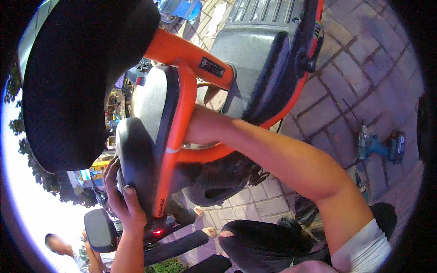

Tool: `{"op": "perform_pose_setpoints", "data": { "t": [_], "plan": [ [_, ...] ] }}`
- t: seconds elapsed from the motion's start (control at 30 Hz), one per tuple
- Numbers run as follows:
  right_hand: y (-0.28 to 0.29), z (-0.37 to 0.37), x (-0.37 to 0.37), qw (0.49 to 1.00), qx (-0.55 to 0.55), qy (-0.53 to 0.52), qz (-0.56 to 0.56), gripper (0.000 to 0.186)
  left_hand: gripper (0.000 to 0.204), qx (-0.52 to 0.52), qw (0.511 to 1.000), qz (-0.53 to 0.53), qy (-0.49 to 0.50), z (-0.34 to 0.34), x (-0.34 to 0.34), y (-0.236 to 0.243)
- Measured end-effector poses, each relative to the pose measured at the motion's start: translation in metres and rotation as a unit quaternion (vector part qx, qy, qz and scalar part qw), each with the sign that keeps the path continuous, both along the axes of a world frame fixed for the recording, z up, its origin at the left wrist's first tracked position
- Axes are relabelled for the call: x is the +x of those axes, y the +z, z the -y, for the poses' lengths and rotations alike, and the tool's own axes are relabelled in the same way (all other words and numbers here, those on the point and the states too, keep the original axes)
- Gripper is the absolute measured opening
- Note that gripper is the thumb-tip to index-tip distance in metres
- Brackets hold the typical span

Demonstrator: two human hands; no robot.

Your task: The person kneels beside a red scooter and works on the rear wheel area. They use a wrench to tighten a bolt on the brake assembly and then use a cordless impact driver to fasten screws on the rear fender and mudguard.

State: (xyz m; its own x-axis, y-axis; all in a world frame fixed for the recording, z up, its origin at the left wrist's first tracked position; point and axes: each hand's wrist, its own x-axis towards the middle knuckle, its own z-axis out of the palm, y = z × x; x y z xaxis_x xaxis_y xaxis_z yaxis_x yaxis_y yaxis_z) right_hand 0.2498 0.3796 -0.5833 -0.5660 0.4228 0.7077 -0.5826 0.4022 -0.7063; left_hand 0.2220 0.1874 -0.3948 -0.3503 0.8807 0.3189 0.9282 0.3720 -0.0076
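Note:
My left hand [125, 198] grips the side of a black padded seat [134, 150] on an orange-framed electric scooter, its fingers curved along the edge and thumb pressing the near face. The orange tube [177, 118] runs beside the seat. My right forearm [268, 154] reaches from the lower right into the gap between seat and frame; the right hand is hidden behind the tube. The ribbed grey-black footboard [246, 50] is at the top, and a large dark padded part [73, 82] fills the upper left.
A teal cordless drill [378, 145] lies on the paving at right. A seated person [73, 252] is at lower left. A blue water jug [182, 9] stands at the top. My knee [255, 241], in black trousers, is below the scooter.

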Motion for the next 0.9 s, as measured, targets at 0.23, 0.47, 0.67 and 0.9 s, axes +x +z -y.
{"op": "perform_pose_setpoints", "data": {
  "t": [0.23, 0.47, 0.67, 0.9],
  "plan": [
    [0.014, -0.017, 0.06, 0.977, 0.087, -0.025, 0.195, 0.02, 0.056, -0.004, 0.999, -0.023, -0.024, -0.004, 0.006, 0.006],
    [0.009, -0.019, 0.053, 0.938, 0.123, -0.312, 0.086, 0.019, 0.051, 0.011, 1.0, -0.021, -0.019, 0.0, 0.006, 0.005],
    [0.004, -0.024, 0.062, 0.935, 0.112, -0.336, 0.005, 0.013, 0.044, 0.053, 0.998, -0.001, -0.026, 0.004, 0.006, 0.0],
    [0.006, -0.02, 0.076, 0.888, 0.233, -0.383, 0.102, 0.01, 0.039, 0.115, 0.991, -0.016, -0.059, 0.002, 0.006, -0.005]
  ]
}}
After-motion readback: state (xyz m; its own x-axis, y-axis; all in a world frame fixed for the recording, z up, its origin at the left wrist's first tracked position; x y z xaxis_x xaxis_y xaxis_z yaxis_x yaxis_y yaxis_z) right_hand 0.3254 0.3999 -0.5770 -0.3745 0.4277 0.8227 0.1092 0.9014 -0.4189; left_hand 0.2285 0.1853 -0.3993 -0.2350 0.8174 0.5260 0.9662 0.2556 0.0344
